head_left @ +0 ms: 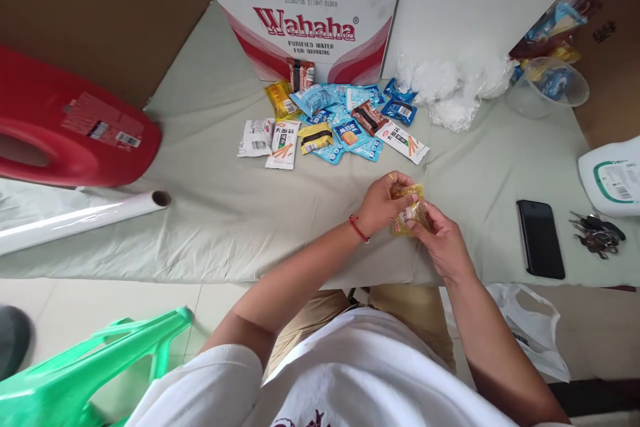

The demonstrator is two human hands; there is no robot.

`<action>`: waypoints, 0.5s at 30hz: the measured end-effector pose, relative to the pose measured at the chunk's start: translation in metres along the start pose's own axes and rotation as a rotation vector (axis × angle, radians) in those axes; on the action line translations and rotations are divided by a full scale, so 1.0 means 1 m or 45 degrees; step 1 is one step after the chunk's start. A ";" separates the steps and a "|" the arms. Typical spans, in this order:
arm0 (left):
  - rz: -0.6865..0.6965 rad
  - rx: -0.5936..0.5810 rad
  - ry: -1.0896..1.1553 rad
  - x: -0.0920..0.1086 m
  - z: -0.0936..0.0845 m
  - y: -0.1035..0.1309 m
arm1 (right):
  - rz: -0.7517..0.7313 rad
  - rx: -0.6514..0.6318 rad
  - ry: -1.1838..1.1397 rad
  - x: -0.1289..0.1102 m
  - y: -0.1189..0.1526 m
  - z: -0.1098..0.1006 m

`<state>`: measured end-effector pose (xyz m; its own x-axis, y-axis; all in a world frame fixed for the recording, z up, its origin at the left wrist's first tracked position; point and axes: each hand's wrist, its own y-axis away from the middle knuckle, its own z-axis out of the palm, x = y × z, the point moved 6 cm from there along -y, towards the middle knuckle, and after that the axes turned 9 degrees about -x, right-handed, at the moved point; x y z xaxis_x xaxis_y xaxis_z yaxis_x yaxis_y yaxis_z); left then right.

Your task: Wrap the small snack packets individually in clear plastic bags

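Two bare hands (380, 205) pinch a crinkled, glossy, translucent yellow plastic packet (404, 215) over the bench (475, 180), draped in creased grey-green cloth (215, 227).

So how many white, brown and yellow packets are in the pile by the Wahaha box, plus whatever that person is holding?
White packets: 3
Brown packets: 2
Yellow packets: 2
See-through yellow packet in the fingers: 1
Total: 8
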<state>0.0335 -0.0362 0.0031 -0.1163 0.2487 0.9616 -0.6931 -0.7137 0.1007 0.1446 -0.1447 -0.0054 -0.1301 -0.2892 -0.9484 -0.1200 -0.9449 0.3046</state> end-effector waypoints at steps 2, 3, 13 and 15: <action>0.020 -0.043 -0.027 -0.005 0.007 -0.014 | 0.028 -0.081 0.069 -0.002 0.001 -0.004; 0.040 -0.069 -0.035 -0.008 0.010 -0.019 | 0.040 -0.098 0.105 -0.001 0.001 -0.007; -0.076 -0.131 0.712 -0.026 -0.006 -0.031 | -0.374 0.836 0.592 -0.112 -0.055 -0.177; -0.090 -0.149 0.696 -0.024 -0.007 -0.031 | -0.560 1.035 0.760 -0.167 -0.084 -0.230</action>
<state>0.0531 -0.0155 -0.0251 -0.3971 0.6183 0.6782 -0.7830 -0.6137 0.1011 0.4025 -0.0524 0.1072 0.5535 -0.1867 -0.8117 -0.6798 -0.6642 -0.3108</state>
